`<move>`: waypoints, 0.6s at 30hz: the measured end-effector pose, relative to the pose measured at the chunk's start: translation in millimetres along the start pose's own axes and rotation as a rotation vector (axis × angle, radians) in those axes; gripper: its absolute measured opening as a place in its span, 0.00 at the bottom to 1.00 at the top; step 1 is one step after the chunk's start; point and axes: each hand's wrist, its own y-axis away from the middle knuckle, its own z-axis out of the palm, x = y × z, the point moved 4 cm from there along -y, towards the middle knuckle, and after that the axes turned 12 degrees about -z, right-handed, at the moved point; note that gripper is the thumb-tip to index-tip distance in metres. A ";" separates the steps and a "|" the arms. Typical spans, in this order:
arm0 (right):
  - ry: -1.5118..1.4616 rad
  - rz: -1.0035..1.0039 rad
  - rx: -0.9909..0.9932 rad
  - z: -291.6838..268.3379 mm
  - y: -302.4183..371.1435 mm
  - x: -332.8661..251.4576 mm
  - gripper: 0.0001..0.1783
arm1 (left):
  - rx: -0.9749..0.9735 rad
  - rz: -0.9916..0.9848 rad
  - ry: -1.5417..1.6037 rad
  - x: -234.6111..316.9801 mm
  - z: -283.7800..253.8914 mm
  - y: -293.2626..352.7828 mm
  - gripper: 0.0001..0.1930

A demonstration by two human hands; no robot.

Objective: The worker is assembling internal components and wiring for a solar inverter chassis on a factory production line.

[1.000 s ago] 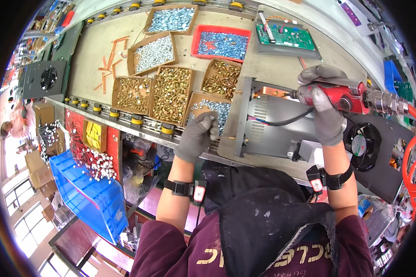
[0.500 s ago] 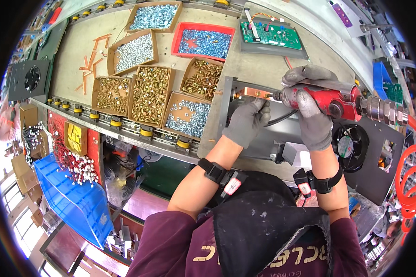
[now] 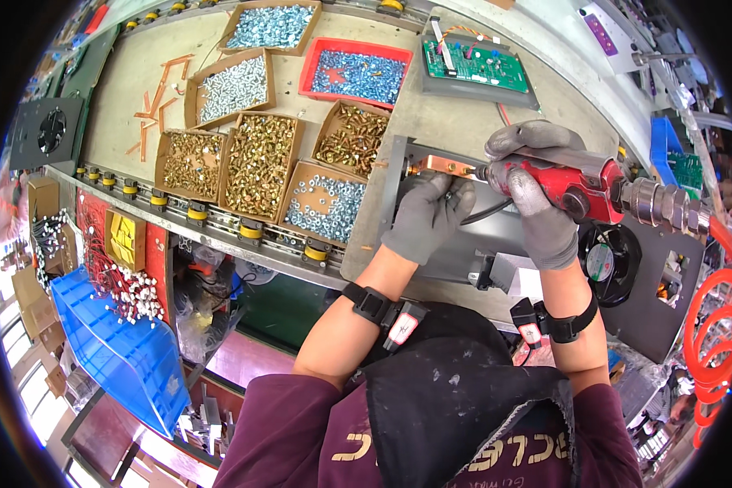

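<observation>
My right hand [image 3: 537,191], in a grey glove, is wrapped round a red air-powered screwdriver [image 3: 565,189] lying sideways. Its tip points left at a bolt on the end of a copper bar [image 3: 441,164]. Just below that bar is my gloved left hand [image 3: 427,215], fingers bent together against its near edge; their exact grip is partly hidden. The bar lies inside a grey metal enclosure [image 3: 484,220] on the bench. A black cable passes between the hands.
Left of the enclosure stand cardboard trays of brass-coloured bolts [image 3: 260,167] and nuts [image 3: 321,203], plus a red tray [image 3: 354,73] of blue-silver fasteners. A green circuit board [image 3: 476,63] sits behind. A black fan [image 3: 610,260] and a coiled orange hose [image 3: 712,325] are at right.
The whole scene has shifted slightly left as my head moved. My left hand's fingers are a little more spread beside the copper bar, while the screwdriver stays at the bolt.
</observation>
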 end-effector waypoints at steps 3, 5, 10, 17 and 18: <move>-0.067 0.013 -0.049 5.4 -1.4 0.0 0.14 | 0.034 -0.010 -0.081 6.9 2.7 6.1 0.14; -0.063 0.024 -0.098 7.0 -1.0 1.2 0.15 | 0.024 0.142 -0.533 17.4 10.7 9.9 0.12; 0.123 -0.031 -0.173 4.7 3.5 2.9 0.17 | 0.210 -0.068 -0.330 25.3 12.9 5.1 0.07; 0.151 -0.089 -0.224 3.8 1.3 6.0 0.17 | 0.428 -0.090 -0.403 23.8 23.5 5.0 0.11; 0.127 -0.085 -0.219 4.9 1.7 6.1 0.16 | 0.426 -0.095 -0.400 23.6 24.2 4.8 0.11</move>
